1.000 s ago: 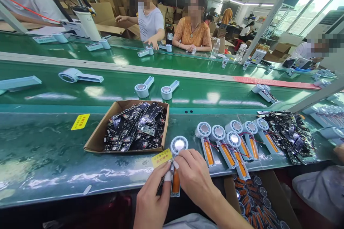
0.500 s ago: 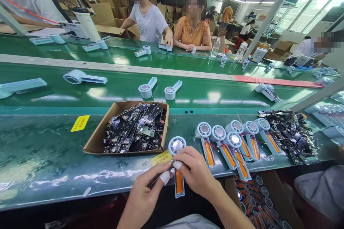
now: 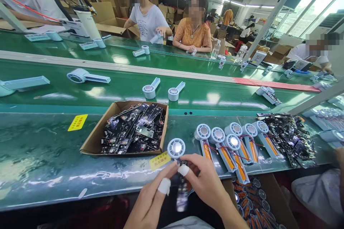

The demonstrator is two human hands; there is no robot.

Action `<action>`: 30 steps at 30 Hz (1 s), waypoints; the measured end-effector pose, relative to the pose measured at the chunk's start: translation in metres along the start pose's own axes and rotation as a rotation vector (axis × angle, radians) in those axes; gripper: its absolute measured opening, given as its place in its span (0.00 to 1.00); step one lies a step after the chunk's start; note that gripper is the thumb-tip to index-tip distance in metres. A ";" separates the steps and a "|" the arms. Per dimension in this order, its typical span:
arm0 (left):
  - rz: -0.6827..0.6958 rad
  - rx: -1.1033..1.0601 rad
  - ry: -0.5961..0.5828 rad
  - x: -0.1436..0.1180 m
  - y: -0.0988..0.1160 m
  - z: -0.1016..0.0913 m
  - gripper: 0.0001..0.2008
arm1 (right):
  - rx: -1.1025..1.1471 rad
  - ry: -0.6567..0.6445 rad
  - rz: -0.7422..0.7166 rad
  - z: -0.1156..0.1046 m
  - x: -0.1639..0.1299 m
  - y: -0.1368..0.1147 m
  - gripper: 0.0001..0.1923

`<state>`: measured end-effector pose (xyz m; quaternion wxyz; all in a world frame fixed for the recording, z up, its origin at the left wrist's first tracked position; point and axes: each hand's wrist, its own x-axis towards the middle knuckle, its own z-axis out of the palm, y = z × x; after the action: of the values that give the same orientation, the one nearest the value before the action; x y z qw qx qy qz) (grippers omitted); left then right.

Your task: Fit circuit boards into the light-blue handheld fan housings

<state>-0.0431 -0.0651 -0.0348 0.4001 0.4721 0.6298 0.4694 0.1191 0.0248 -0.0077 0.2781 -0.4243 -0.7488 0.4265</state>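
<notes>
Nearby, cardboard box (image 3: 92, 139) holds a heap of circuit boards (image 3: 134, 128)

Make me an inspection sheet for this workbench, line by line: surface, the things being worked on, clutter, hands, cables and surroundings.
Surface: green bench, glossy, with yellow labels.
Job's things: fan half-shell with a circuit board over its handle, held at the bench edge.
Clutter: cardboard box of circuit boards; row of fan shells with orange batteries; loose pile of boards.
Grippers: left hand and right hand both pinch the board; taped fingertips.
Cables: thin red wires on the shells.
Surroundings: conveyor belt carrying fan parts; seated workers opposite.
</notes>
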 end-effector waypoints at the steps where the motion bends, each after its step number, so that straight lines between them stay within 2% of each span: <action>1: -0.038 -0.029 0.015 -0.001 -0.002 0.001 0.24 | 0.060 0.010 0.060 0.001 -0.001 0.001 0.10; 4: -0.078 -0.107 0.021 0.008 -0.012 0.002 0.27 | 0.320 -0.013 0.204 0.006 0.001 0.009 0.09; 7: -0.159 -0.156 -0.013 0.024 -0.019 0.005 0.31 | 0.610 -0.072 0.260 0.010 0.006 0.014 0.11; 11: -0.335 -0.239 -0.053 0.031 -0.017 0.012 0.33 | 0.769 -0.131 0.226 0.012 0.007 0.011 0.16; 13: -0.426 -0.398 -0.054 0.031 -0.012 0.016 0.35 | 0.802 -0.151 0.192 0.012 0.004 0.008 0.19; 15: -0.472 -0.598 -0.121 0.030 -0.007 0.022 0.35 | 0.816 -0.145 0.168 0.011 0.000 0.008 0.21; 18: -0.467 -0.809 -0.248 0.029 0.001 0.032 0.29 | 0.837 -0.100 0.164 0.007 -0.005 0.011 0.20; 20: -0.482 -0.881 -0.261 0.029 0.007 0.039 0.26 | 0.867 -0.086 0.163 0.005 -0.007 0.014 0.19; 25: -0.536 -0.874 -0.112 0.026 0.013 0.044 0.26 | 0.922 -0.073 0.103 0.004 -0.006 0.019 0.17; 27: -0.464 -0.809 -0.086 0.028 0.012 0.042 0.26 | 0.940 -0.043 0.091 0.003 -0.004 0.019 0.17; 30: -0.276 -0.685 -0.048 0.033 0.008 0.040 0.26 | 0.875 -0.020 0.061 0.000 -0.002 0.017 0.13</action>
<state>-0.0108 -0.0231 -0.0384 0.6091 0.2322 0.4842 0.5836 0.1270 0.0273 -0.0232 0.4118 -0.2844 -0.4872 0.7156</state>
